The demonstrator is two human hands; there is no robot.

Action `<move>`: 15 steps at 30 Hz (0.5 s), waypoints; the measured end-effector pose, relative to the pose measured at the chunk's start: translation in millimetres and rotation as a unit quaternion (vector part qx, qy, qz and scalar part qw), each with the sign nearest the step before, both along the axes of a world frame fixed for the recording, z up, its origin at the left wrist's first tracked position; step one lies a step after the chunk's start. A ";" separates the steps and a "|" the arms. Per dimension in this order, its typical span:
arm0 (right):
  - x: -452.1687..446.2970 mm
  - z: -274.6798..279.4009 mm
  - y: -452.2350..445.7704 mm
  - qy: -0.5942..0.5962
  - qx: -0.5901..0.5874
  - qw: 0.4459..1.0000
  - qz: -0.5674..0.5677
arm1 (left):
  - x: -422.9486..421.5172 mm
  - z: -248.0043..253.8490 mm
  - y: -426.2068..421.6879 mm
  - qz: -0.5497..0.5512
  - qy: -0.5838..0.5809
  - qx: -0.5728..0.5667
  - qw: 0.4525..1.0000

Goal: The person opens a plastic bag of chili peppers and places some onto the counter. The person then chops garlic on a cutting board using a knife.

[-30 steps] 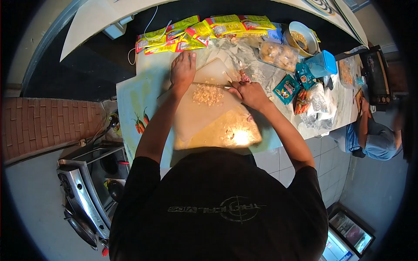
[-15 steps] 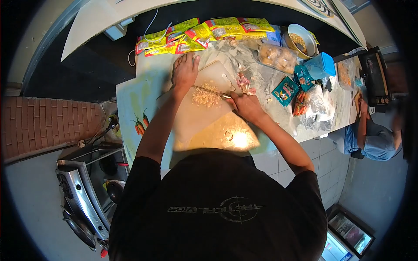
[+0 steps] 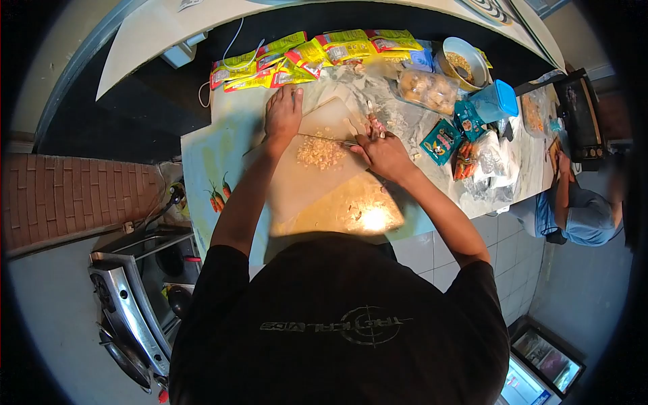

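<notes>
A knife [image 3: 325,138] lies across the far side of a pile of chopped pale pieces [image 3: 320,154] on a white cutting board [image 3: 295,192]. Its handle end is in my right hand [image 3: 382,154], whose fingers are wrapped round it. My left hand [image 3: 283,116] rests at the board's left edge, fingers stretched out and holding nothing. Reddish peelings [image 3: 375,125] lie just beyond my right hand. Under the near part of the white board is a golden-brown board [image 3: 337,210].
Yellow packets [image 3: 310,55] line the back. At the right are a bowl [image 3: 477,62], a clear pack of round items [image 3: 428,90], a blue-lidded container [image 3: 496,101], green packets [image 3: 441,142] and plastic bags [image 3: 491,160]. Red chilies [image 3: 217,200] lie left. A co-worker [image 3: 586,210] is at far right.
The knife blade was angled down to the right half a second ago and now lies nearly level across the pile. My right hand has shifted slightly; my left hand stays at the board's edge.
</notes>
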State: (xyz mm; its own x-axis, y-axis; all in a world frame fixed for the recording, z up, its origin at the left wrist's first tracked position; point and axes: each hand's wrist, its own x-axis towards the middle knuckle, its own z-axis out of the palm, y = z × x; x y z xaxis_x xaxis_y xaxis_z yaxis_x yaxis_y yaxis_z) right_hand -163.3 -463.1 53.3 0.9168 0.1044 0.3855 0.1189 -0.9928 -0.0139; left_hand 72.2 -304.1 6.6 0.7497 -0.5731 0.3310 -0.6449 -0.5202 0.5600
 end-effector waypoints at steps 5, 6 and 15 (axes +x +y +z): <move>-12.5 -6.1 17.9 0.234 0.103 0.963 -0.085 | -4.2 0.0 -0.9 -0.009 0.002 -0.001 1.000; -12.8 -7.1 20.0 0.197 0.121 0.970 -0.080 | -8.3 1.2 -2.7 -0.013 -0.030 0.005 0.999; -30.1 -3.8 68.0 0.235 0.090 0.953 -0.169 | -4.9 6.1 -0.5 -0.046 -0.011 -0.010 0.999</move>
